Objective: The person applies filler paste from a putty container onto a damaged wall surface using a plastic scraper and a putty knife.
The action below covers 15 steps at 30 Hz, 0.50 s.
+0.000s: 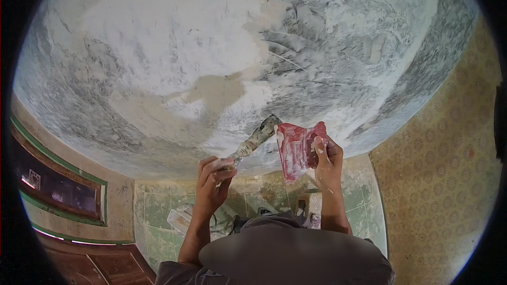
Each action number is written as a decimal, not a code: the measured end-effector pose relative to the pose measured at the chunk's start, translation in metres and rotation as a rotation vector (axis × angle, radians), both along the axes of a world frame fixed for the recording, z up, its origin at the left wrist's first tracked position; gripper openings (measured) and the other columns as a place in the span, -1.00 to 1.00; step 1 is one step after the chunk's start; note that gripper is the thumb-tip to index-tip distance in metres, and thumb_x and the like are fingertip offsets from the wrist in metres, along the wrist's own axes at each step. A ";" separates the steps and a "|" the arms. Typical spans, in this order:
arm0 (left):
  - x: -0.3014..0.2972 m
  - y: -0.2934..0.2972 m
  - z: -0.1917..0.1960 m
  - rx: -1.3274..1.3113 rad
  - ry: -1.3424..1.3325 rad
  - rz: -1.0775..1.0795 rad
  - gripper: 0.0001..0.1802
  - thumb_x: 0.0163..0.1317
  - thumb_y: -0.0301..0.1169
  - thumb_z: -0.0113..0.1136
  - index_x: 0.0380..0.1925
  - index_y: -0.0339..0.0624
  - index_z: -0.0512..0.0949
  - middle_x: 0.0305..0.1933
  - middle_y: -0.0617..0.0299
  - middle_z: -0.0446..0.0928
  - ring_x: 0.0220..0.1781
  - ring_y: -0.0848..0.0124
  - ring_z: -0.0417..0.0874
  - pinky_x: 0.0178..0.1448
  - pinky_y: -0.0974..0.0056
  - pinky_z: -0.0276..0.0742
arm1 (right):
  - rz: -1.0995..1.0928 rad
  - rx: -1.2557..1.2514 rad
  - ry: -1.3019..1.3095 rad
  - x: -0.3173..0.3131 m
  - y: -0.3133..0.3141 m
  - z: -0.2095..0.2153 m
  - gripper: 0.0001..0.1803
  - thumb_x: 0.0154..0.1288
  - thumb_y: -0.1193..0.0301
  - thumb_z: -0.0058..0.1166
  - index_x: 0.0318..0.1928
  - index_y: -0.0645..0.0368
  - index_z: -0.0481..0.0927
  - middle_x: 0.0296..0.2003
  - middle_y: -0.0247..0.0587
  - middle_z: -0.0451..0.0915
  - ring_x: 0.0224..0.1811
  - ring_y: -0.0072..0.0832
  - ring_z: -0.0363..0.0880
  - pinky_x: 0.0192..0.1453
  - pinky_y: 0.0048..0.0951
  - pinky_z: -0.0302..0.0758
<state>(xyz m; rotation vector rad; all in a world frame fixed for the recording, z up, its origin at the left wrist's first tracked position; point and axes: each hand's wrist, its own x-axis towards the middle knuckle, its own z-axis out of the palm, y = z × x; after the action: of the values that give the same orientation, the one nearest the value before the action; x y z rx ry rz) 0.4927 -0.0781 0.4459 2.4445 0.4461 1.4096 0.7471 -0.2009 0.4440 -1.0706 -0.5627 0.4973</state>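
Note:
My left hand (pixel 215 179) is closed on the lower end of a putty-crusted scraper (pixel 254 142). The tool slants up to the right, and its dark upper end comes close to the red spreader's left edge; whether they touch I cannot tell. In my right hand (pixel 328 161) is a red plastic putty spreader (pixel 294 148), gripped at its right side between thumb and fingers. White putty is smeared over its face. Both tools are held in front of a wall (pixel 179 26) coated in patchy white and grey putty, with a damp-looking beige patch (pixel 219 92) above my left hand.
A yellowish patterned wall (pixel 438 158) rises on the right. To the left are a green-framed window (pixel 58 171) and brown wooden panels (pixel 95 264). Below, the worn green tiled floor (pixel 158 211) bears a whitish tray-like object (pixel 180 220) and a pale box-like object (pixel 312 205).

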 end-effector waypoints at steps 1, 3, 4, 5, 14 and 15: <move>-0.005 0.002 0.000 -0.002 -0.001 -0.001 -0.66 0.03 -0.70 0.38 -0.20 -0.09 0.61 0.04 0.20 0.62 0.05 0.12 0.56 0.15 0.12 0.51 | -0.001 -0.002 -0.001 -0.001 0.000 0.005 -0.82 0.45 0.42 0.13 -0.35 0.20 0.60 -0.46 -0.52 0.51 -0.39 -0.78 0.36 -0.27 -0.64 0.31; -0.014 0.006 0.002 0.065 0.071 -0.024 -0.61 -0.04 -0.72 0.37 -0.22 -0.01 0.65 0.08 0.33 0.62 0.11 0.14 0.53 0.19 0.11 0.50 | 0.033 -0.078 -0.204 -0.002 0.002 0.022 -0.74 0.49 0.34 0.10 -0.38 0.19 0.53 -0.53 -0.63 0.33 -0.48 -0.81 0.12 -0.45 -0.59 0.05; -0.018 0.009 0.004 0.064 0.069 -0.032 -0.61 -0.04 -0.72 0.37 -0.22 -0.01 0.65 0.08 0.33 0.62 0.11 0.14 0.53 0.19 0.11 0.50 | 0.026 -0.080 -0.205 -0.002 0.003 0.027 -0.74 0.49 0.34 0.10 -0.38 0.19 0.53 -0.53 -0.63 0.33 -0.48 -0.81 0.12 -0.45 -0.59 0.05; -0.021 0.012 0.005 0.094 0.108 -0.025 -0.62 -0.06 -0.71 0.39 -0.27 0.00 0.64 0.06 0.35 0.62 0.10 0.14 0.53 0.15 0.12 0.51 | -0.033 -0.125 -0.271 -0.001 0.004 0.031 -0.74 0.49 0.34 0.10 -0.38 0.21 0.53 -0.56 -0.62 0.31 -0.50 -0.80 0.12 -0.47 -0.58 0.05; -0.051 0.043 0.010 0.141 0.180 -0.102 -0.51 -0.11 -0.79 0.29 -0.21 0.04 0.68 0.07 0.39 0.62 0.12 0.15 0.51 0.10 0.17 0.58 | 0.026 -0.289 -0.492 -0.031 0.025 0.034 -0.82 0.44 0.42 0.14 -0.30 0.27 0.57 -0.55 -0.58 0.39 -0.52 -0.82 0.15 -0.47 -0.63 0.11; -0.054 0.046 0.011 0.140 0.177 -0.110 -0.51 -0.12 -0.80 0.28 -0.21 0.03 0.68 0.07 0.38 0.62 0.12 0.14 0.51 0.09 0.18 0.60 | -0.023 -0.260 -0.486 -0.031 0.025 0.035 -0.83 0.44 0.42 0.14 -0.29 0.28 0.57 -0.55 -0.58 0.39 -0.52 -0.82 0.15 -0.47 -0.64 0.10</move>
<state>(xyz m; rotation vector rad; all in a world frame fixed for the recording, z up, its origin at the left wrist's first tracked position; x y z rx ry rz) 0.4385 -0.0324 0.4567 2.6742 0.2532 1.2247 0.7157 -0.1757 0.4792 -1.4589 -0.9283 0.2907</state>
